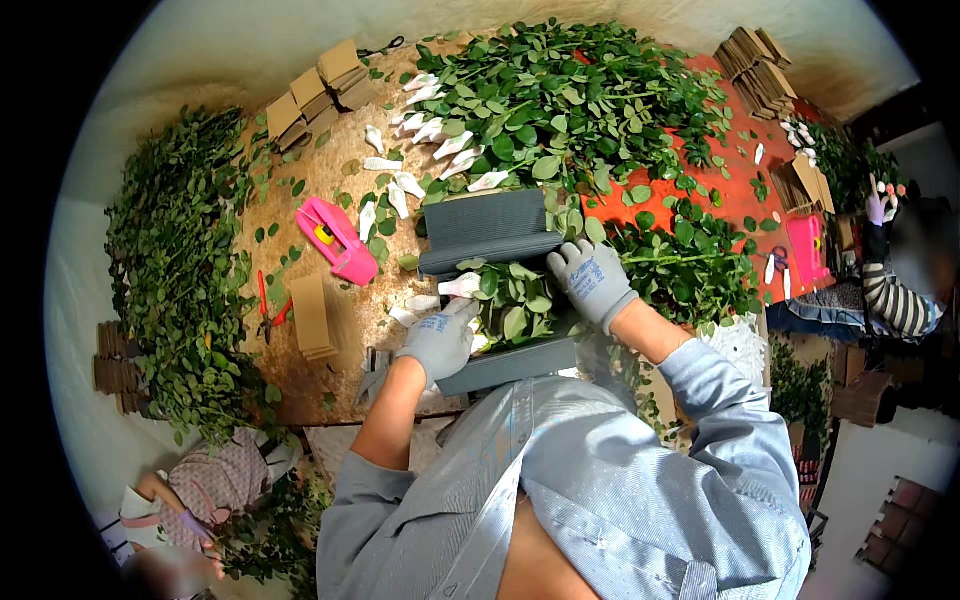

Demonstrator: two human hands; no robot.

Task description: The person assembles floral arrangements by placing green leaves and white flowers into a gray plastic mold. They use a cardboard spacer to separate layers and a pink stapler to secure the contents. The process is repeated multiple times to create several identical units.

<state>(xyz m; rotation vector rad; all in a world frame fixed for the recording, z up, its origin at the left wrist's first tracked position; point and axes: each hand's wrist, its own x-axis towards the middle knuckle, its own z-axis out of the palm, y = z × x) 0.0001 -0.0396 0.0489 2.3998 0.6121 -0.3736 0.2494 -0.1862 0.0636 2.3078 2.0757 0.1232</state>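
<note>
In front of me sits a dark grey ribbed holder [485, 220], with a flat grey panel [512, 368] at its near side. Leafy stems, apparently roses, [515, 302] lie between these two parts. A white-sleeved bud [460, 286] pokes out at their left end. Just below it, my gloved left hand [440, 340] is closed at the bud end of the stems, fingertips partly hidden. My gloved right hand [592, 283] has its fingers curled down at the holder's right edge, over the leaves; its grip is hidden. More white-sleeved buds [428, 130] lie beyond the holder.
A pink tape dispenser [337, 242], red-handled pruners [265, 308] and folded cardboard [313, 318] lie left. Leafy stems [580, 95] are heaped at the back, more [180, 250] at far left. Cardboard stacks [755, 72] stand behind. Other people are at right [900, 300] and lower left [215, 490].
</note>
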